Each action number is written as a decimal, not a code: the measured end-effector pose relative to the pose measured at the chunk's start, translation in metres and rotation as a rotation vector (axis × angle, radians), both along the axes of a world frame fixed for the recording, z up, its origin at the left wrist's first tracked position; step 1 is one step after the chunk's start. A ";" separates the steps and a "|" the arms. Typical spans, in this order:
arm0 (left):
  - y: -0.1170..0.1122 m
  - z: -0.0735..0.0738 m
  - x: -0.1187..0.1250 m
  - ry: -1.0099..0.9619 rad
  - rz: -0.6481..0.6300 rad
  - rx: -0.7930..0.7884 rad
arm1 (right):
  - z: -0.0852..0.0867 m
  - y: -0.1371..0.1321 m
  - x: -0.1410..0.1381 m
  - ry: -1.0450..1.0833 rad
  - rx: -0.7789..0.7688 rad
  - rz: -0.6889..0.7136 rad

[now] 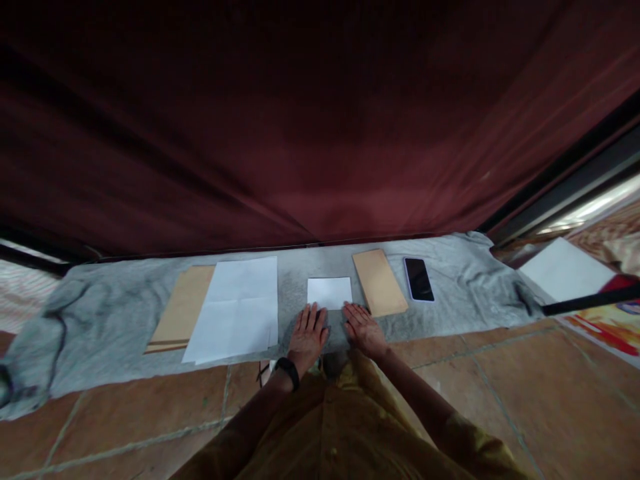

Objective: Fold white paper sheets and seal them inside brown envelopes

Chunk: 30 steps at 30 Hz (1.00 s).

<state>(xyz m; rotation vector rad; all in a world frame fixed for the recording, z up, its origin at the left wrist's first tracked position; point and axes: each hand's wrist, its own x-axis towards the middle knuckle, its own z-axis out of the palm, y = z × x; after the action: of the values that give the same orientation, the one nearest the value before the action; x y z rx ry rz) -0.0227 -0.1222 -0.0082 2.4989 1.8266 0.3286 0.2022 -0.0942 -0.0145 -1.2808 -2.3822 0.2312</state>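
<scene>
A small white sheet of paper (329, 291), perhaps folded, lies flat on the grey cloth in front of me. My left hand (307, 333) rests palm down with fingers stretched out, its fingertips at the sheet's near left corner. At the near right corner lie the fingertips of my right hand (363, 327), also flat and stretched out. Neither hand grips anything. Just right of the paper is a stack of tan envelopes (380, 283), close to my right hand. Large white sheets (240, 307) lie to the left, partly covering more brown envelopes (184, 307).
A grey cloth (113, 313) covers the long, narrow surface. A phone (419, 279) with a dark screen lies right of the tan envelopes. Dark red fabric (320, 147) hangs behind the surface. Below is a tiled floor (150, 407). A white sheet-like object (565, 270) is at far right.
</scene>
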 end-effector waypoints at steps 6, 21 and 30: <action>-0.002 -0.001 0.004 0.010 0.028 -0.014 | -0.004 -0.008 0.003 -0.011 -0.001 -0.046; -0.002 0.010 0.009 0.019 -0.002 -0.088 | 0.004 0.000 -0.038 -0.073 -0.073 0.132; -0.001 0.013 0.011 0.029 0.018 -0.117 | 0.009 0.007 -0.018 -0.090 -0.082 0.208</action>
<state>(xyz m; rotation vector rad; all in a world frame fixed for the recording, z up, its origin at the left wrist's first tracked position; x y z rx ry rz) -0.0120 -0.1235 0.0051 2.4233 1.8224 0.1807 0.1841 -0.0875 -0.0055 -1.0983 -2.6095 0.3435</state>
